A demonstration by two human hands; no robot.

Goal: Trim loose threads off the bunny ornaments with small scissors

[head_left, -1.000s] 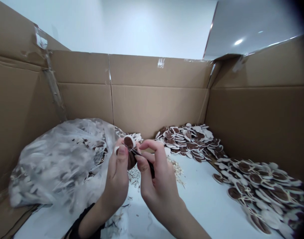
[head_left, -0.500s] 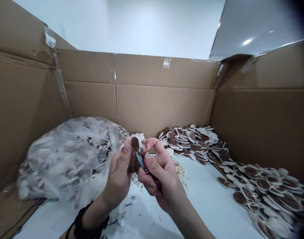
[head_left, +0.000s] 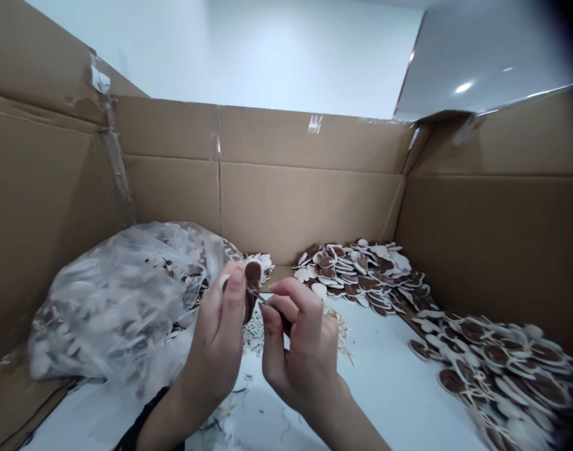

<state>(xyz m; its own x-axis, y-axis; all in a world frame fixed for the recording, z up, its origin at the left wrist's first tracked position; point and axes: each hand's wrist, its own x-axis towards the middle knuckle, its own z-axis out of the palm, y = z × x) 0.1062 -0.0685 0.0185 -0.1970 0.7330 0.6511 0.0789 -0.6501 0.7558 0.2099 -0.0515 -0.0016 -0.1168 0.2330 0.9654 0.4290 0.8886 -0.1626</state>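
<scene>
My left hand is closed on a brown fabric piece with a white edge, its thumb lying along the side. The piece's rounded brown end sticks up past my fingertips; most of the rest is hidden. In my right hand, pinched between thumb and curled fingers, is a small dark-handled blade. Its metal tip points left and meets the piece just below the rounded end. I cannot tell whether it has one blade or two.
A clear plastic bag full of similar pieces bulges on the left. Stacked brown-and-white pieces lie at the back right, with more pieces nearer on the right. Thread scraps litter the white table. Cardboard walls enclose it.
My right hand has turned, so the blade now shows edge-on rather than broad side. The fabric piece has tilted in my left hand, and both hands have shifted slightly.
</scene>
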